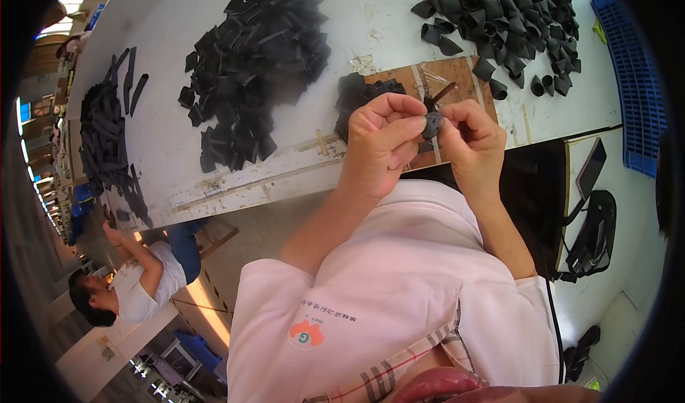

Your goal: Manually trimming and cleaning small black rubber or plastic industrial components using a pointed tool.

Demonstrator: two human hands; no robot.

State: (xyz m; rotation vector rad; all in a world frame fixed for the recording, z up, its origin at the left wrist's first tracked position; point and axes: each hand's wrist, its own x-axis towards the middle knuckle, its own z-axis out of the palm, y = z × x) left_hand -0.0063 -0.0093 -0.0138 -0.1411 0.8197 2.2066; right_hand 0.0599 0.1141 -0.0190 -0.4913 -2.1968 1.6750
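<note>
Thumb and forefinger of the left hand (384, 140) were clamped on a small dark piece (432, 126), held up above a brown board (467, 82) at the near edge of a scuffed white worktable (360, 7). The right hand (474, 143) was pinched on the piece's right side, its thumb and fingertips drawn together. Just beyond the piece a slim brown strip (445, 92) slanted upward; whether the two touched could not be told. A small black heap (349, 100) lay at the board's left end. Farther left spread a large pile of flat black pieces (257, 53), and past it long black strips (103, 135). Short black tubes (514, 18) were heaped at the far right, near a blue crate (635, 96). A co-worker (146, 282) in a white top sat at the left.
</note>
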